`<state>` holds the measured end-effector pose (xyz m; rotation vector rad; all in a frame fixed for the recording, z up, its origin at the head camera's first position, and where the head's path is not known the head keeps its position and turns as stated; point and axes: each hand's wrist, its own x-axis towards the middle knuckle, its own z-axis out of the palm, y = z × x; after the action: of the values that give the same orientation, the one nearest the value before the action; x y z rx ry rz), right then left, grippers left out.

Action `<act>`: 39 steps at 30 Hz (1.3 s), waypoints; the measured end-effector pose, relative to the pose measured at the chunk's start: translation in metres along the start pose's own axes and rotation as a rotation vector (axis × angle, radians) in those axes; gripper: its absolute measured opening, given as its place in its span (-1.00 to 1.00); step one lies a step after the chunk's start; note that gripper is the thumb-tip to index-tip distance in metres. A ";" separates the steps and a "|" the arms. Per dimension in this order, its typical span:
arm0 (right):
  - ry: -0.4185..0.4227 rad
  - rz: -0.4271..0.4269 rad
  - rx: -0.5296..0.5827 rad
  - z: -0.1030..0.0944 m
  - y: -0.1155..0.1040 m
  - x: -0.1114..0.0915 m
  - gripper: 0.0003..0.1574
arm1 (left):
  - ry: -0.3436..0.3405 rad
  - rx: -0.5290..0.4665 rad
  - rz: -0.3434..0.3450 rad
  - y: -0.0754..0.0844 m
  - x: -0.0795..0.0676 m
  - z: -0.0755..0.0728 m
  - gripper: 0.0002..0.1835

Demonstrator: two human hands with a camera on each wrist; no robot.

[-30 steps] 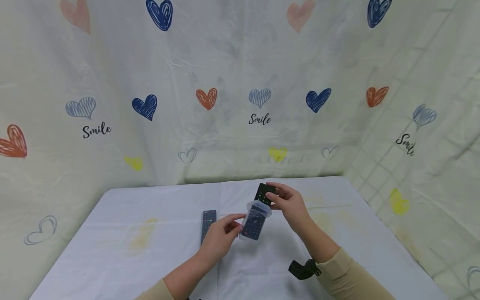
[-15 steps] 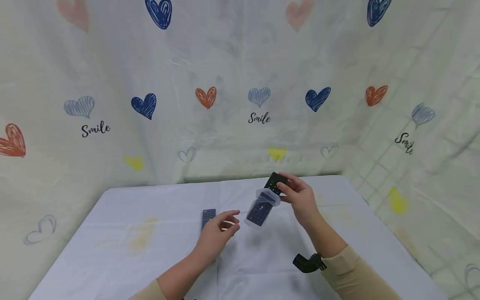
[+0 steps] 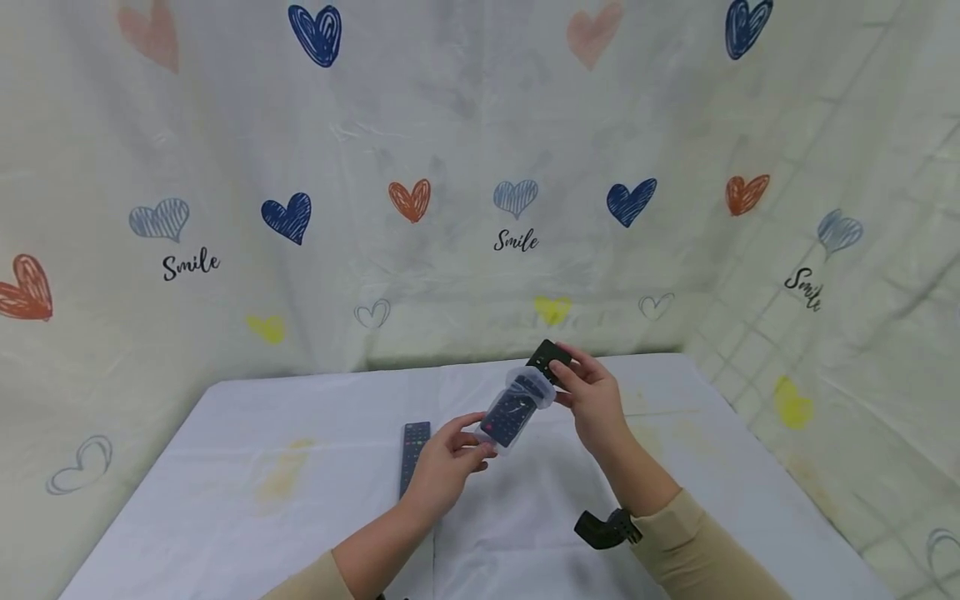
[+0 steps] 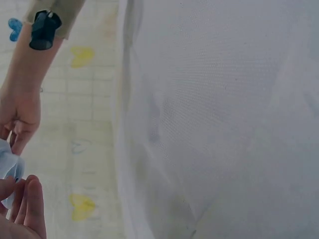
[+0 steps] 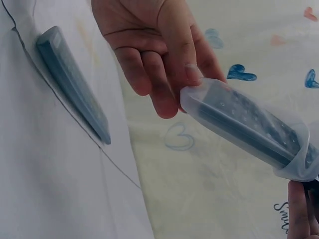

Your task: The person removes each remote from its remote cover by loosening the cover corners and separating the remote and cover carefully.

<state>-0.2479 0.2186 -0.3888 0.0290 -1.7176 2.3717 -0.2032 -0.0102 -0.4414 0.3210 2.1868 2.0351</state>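
Held up above the table is a black remote control (image 3: 550, 357), most of its length inside a translucent silicone sleeve (image 3: 510, 417). My right hand (image 3: 597, 408) grips its bare upper end between thumb and fingers. At the closed lower end of the sleeve, my left hand (image 3: 442, 467) pinches with thumb and index finger; the right wrist view shows this thumb (image 5: 192, 72) against the sleeve's tip. The sleeve's open rim is folded outward around the remote. A second, longer remote control (image 5: 75, 84) lies on the table, partly behind my left hand in the head view.
A white cloth covers the table (image 3: 300, 517), with a crease running down its middle. Behind and to the right hangs a pale curtain (image 3: 465, 125) printed with hearts and words. A black wrist camera mount (image 3: 607, 529) sticks out from my right forearm.
My left hand let go of the sleeve's lower end, then took hold of it again. My right hand carried the remote and sleeve up and slightly right, and they tilt more now.
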 end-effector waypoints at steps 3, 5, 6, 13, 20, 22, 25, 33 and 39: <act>0.008 0.001 0.024 0.000 0.000 -0.002 -0.44 | 0.021 -0.010 0.005 0.000 0.000 0.001 -0.54; 0.013 0.001 0.040 0.000 0.001 -0.003 -0.47 | 0.026 0.001 0.017 0.000 -0.001 0.000 -0.55; 0.017 0.004 0.049 0.000 0.001 -0.004 -0.48 | 0.027 0.013 0.024 0.000 -0.002 0.000 -0.56; 0.068 -0.013 0.070 -0.007 -0.003 -0.004 -0.61 | 0.013 0.048 0.060 -0.002 -0.009 -0.008 -0.55; 0.001 -0.023 -0.038 -0.010 -0.010 -0.002 -0.49 | -0.048 0.099 0.042 -0.005 -0.013 -0.014 -0.46; -0.028 -0.019 -0.092 -0.008 -0.012 -0.001 -0.47 | -0.061 0.148 0.026 -0.006 -0.014 -0.015 -0.42; -0.066 -0.022 -0.168 -0.006 -0.013 0.000 -0.47 | -0.056 0.231 0.052 -0.007 -0.013 -0.016 -0.42; -0.185 -0.005 -0.309 0.000 -0.016 0.003 -0.38 | 0.016 0.318 0.163 0.001 -0.009 -0.013 -0.62; -0.203 0.010 -0.348 0.005 -0.018 0.008 -0.36 | 0.011 0.336 0.169 0.004 -0.008 -0.009 -0.63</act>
<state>-0.2526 0.2203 -0.3692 0.2130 -2.2058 2.1033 -0.1972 -0.0211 -0.4370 0.5495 2.5870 1.7365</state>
